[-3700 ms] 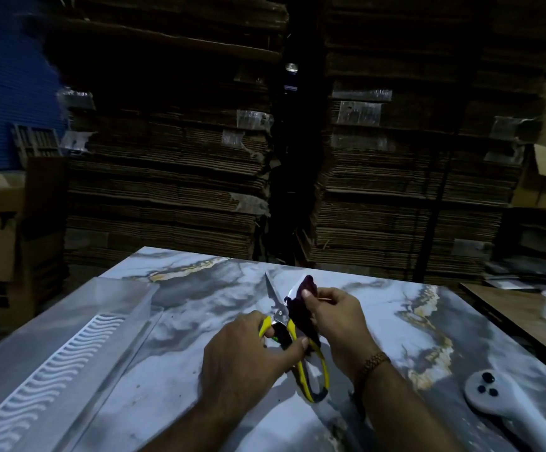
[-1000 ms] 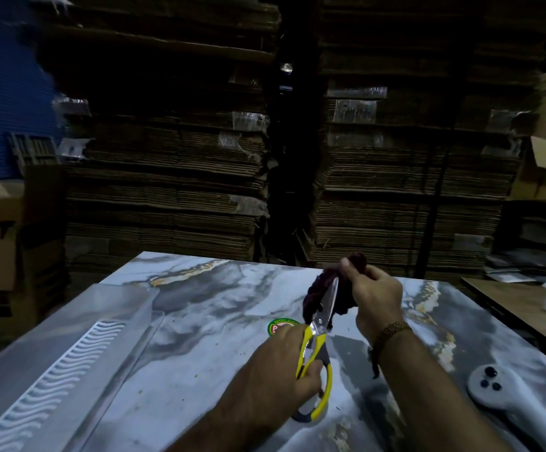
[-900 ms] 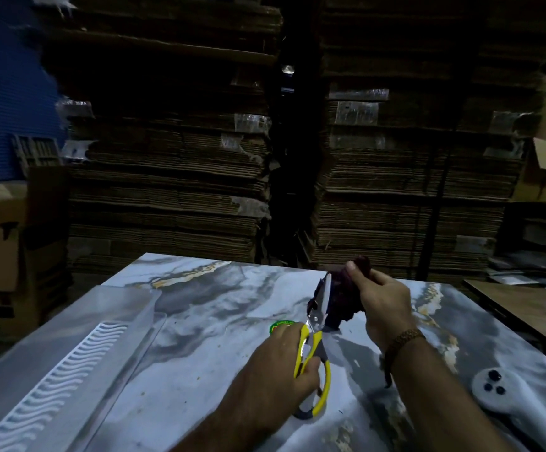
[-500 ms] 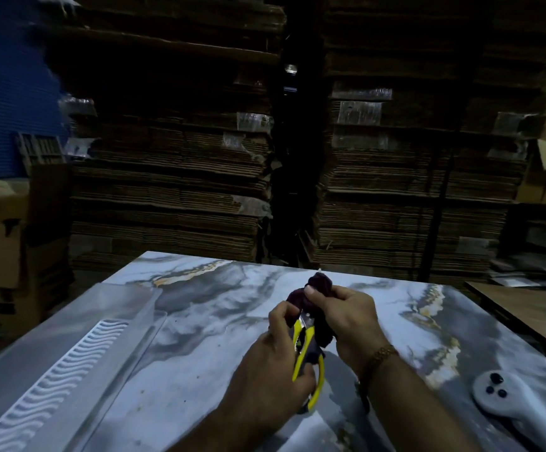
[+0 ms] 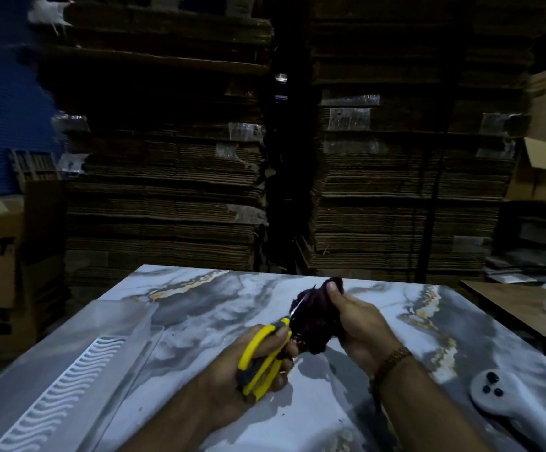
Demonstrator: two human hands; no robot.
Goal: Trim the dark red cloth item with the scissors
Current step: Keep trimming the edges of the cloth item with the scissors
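Observation:
My right hand [image 5: 359, 324] holds the bunched dark red cloth item [image 5: 314, 318] a little above the marble-patterned table [image 5: 200, 298], thumb pressed on its top. My left hand [image 5: 255, 363] grips the yellow-handled scissors [image 5: 262, 357], fingers curled through the handles. The blades point up and right into the left side of the cloth and are mostly hidden against it. The light is dim, so the cut edge is hard to make out.
A clear plastic lid with a wavy ribbed strip [image 5: 56, 386] lies at the table's left. A white handheld device with dark buttons [image 5: 500, 396] lies at the right front. Tall stacks of flattened cardboard [image 5: 173, 177] rise behind the table. A wooden table [image 5: 526, 308] with a clear container stands at right.
Both hands have shifted right and slightly lower. The scissors have tilted from upright to slanting up-right into the cloth. My right hand has turned the cloth, keeping hold of it.

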